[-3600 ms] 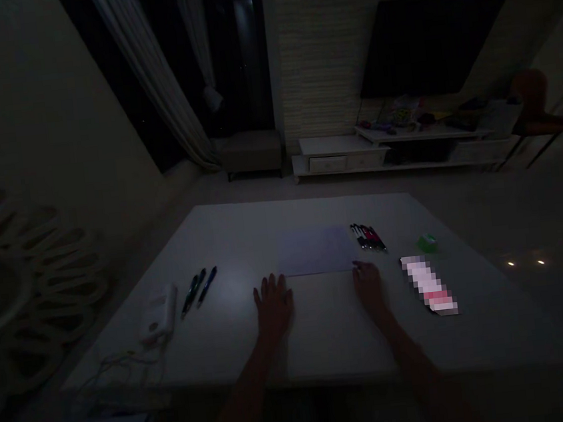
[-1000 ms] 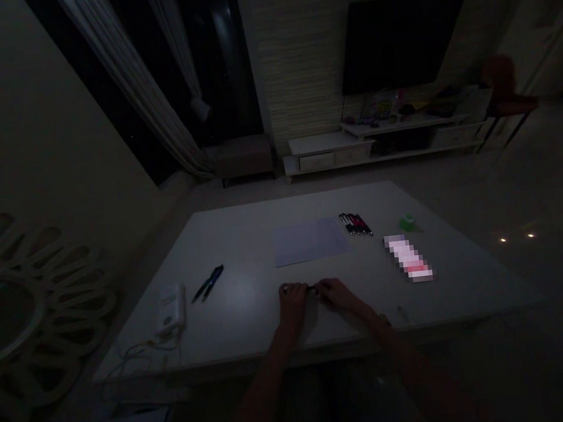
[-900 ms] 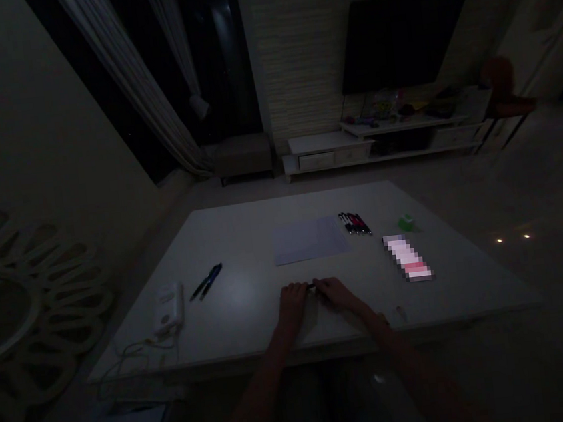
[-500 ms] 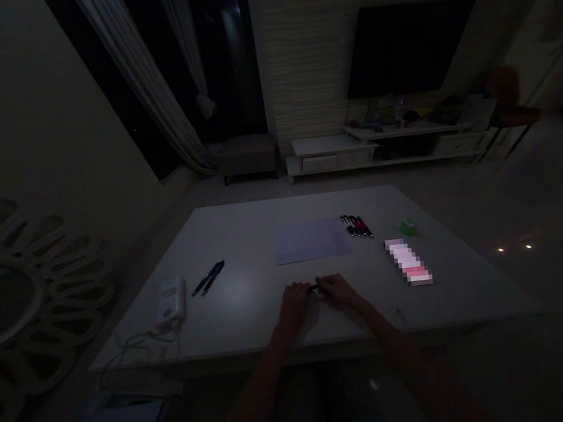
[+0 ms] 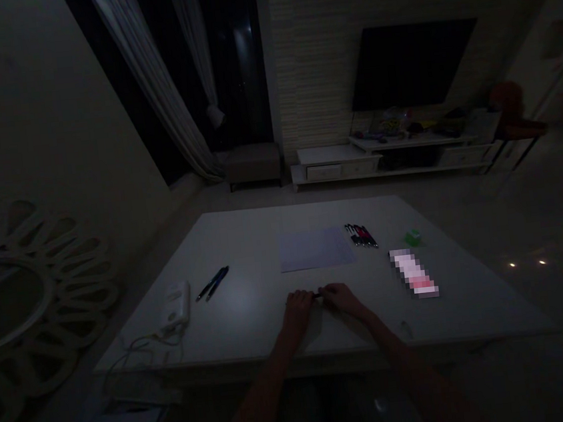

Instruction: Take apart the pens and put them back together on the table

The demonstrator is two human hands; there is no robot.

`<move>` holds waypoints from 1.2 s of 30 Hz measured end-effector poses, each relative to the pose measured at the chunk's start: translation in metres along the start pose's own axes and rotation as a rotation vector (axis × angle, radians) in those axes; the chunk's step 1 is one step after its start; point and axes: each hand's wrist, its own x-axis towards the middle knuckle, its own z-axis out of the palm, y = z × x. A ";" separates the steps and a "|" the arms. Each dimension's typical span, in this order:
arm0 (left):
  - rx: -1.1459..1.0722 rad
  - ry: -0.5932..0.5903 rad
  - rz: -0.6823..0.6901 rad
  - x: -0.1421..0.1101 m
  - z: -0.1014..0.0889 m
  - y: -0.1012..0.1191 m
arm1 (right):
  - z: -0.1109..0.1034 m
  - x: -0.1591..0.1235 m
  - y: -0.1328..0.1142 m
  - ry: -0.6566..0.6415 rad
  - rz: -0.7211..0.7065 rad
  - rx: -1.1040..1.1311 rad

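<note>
Tabletop [image 5: 243, 232], layout from near edge to far. Left hand [image 5: 298, 310] and right hand [image 5: 341, 300] rest near the front, a small object [image 5: 316, 295] between them, touching both; its kind is too small to tell. Behind the hands lies a paper sheet [image 5: 314, 248]. Right of the sheet: a row of pens [image 5: 361, 235], then a small roll of tape [image 5: 413, 237]. A pixelated packet [image 5: 413, 273] lies in front of the tape. Left of the hands: two pens [image 5: 212, 283], then a plug-in device [image 5: 175, 306], its cable [image 5: 140, 352] trailing toward the front edge. Beyond the tabletop, a low cabinet [image 5: 391, 159] stands against the far wall, below a wall-mounted television [image 5: 412, 64].
</note>
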 end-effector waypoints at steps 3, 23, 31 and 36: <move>0.007 0.014 -0.004 -0.001 0.003 -0.001 | 0.001 0.000 0.000 0.002 -0.043 -0.008; -0.002 0.028 -0.014 -0.001 0.001 0.001 | 0.001 -0.003 0.000 0.050 -0.024 -0.001; -0.003 0.025 -0.012 -0.001 0.005 0.000 | 0.003 0.000 0.006 0.021 -0.008 0.022; 0.007 0.011 -0.017 0.000 0.002 0.000 | 0.002 0.000 0.005 0.070 -0.059 0.024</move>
